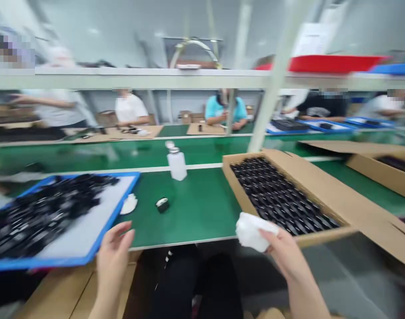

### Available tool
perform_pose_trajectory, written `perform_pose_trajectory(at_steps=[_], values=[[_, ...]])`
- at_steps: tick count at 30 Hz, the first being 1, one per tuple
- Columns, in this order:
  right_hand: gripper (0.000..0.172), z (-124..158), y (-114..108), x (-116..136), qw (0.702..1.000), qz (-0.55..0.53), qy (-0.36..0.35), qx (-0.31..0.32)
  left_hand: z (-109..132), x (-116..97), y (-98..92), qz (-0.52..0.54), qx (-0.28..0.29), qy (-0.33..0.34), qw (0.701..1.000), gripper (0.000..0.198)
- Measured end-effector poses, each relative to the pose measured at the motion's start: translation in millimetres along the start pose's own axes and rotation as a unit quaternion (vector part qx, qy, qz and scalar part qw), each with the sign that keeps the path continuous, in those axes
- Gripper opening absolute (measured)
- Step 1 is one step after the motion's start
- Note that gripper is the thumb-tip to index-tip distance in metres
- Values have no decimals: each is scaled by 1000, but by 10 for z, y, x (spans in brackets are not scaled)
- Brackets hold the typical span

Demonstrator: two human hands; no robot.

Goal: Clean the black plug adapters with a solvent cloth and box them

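In the head view my right hand (282, 250) pinches a crumpled white wiping cloth (253, 231) beside the near corner of a cardboard box (236, 184). That box holds rows of glossy black parts (275, 190). On the left, my left hand (115, 248) hovers by the blue rim of a tray (99, 241), its fingers loosely bent and apart with nothing between them. A heap of black parts (56, 208) fills much of the tray. On the green bench lie a small black piece with a whitish top (162, 204) and a white wad (129, 204).
A white dispenser bottle (177, 165), its cap tipped up, stands farther back on the green bench (202, 199). A slanted post (271, 88) rises behind the box. Another open cardboard box (381, 173) is at the right. Several people sit at work across the bench.
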State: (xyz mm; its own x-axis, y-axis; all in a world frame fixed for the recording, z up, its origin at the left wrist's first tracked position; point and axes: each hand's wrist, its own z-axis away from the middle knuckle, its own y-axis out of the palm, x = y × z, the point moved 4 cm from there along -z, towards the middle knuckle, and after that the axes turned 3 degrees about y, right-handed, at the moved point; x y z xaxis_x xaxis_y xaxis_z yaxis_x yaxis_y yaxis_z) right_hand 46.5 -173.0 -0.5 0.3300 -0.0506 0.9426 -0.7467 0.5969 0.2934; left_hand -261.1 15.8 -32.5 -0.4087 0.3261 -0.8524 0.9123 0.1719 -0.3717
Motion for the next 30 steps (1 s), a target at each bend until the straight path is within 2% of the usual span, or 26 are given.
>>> perform_pose_trajectory(at_steps=[1,2,4,7,9,12,16,19,22,26,30], values=[[37,-99,274,-150,997,36,33,64,-42,61,-63,3,3,-12,1000,33],[37,-180,522,-297,990,67,52,109,-94,114,-43,5,27,-23,999,36],[36,-346,940,-539,981,109,51,151,-223,185,154,-16,97,-26,995,46],[37,-685,1398,-732,977,178,-30,110,-421,214,535,-99,163,-1,982,58],[37,-931,1645,-788,969,222,-90,59,-525,225,702,-127,178,1,976,53],[38,-1215,2011,-886,956,261,-129,39,-624,267,788,-124,196,-8,973,35],[34,-1327,2428,-1034,938,290,-156,110,-683,339,772,-115,224,2,968,33],[28,-1308,2553,-1110,921,303,-160,185,-706,381,772,-117,242,6,963,34],[26,-1295,2472,-1123,908,314,-165,225,-718,405,780,-121,251,4,960,34],[23,-1282,2228,-1078,901,323,-181,225,-715,397,781,-112,260,11,959,34],[25,-1329,2074,-1032,914,321,-171,180,-702,383,765,-109,250,6,962,35]])
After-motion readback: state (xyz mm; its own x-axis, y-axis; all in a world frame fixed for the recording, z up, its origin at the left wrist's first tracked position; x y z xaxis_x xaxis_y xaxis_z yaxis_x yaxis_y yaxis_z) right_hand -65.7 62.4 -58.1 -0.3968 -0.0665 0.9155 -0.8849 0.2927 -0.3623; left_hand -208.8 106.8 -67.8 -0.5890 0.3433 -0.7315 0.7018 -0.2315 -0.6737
